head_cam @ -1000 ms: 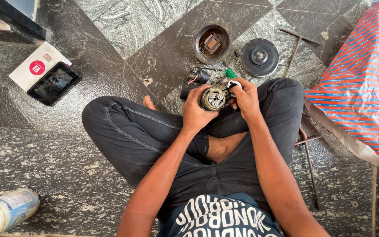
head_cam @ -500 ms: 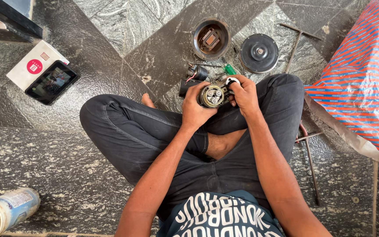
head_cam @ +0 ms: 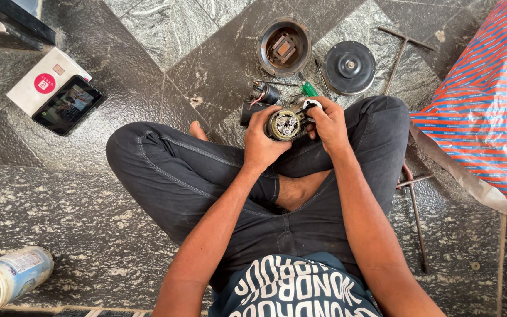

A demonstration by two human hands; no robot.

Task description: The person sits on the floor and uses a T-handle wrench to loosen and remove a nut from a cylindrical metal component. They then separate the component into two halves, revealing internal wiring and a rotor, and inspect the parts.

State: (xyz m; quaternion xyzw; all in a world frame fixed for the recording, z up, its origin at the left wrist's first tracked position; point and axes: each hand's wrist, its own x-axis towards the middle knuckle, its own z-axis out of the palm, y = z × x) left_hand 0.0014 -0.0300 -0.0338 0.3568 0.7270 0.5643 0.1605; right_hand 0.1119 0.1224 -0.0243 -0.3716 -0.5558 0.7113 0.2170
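Left hand (head_cam: 263,144) was wrapped around a small round motor part (head_cam: 283,124), gripping it from the left side with its open face turned up toward the camera. Right hand (head_cam: 327,124) closed on the same part from the right, fingers curled over its edge and over a white piece at the top. Both hands held the part above the person's crossed legs in dark trousers, just over the stone floor (head_cam: 148,35). Beyond the hands lay a black component with wires (head_cam: 263,94) and a green-handled screwdriver (head_cam: 310,89), near a round metal housing (head_cam: 284,47) and a dark round cover (head_cam: 350,67). Well apart at the left sat a phone (head_cam: 68,105) on a white box (head_cam: 45,79), and a spray can (head_cam: 8,278) lay on its side at the lower left.
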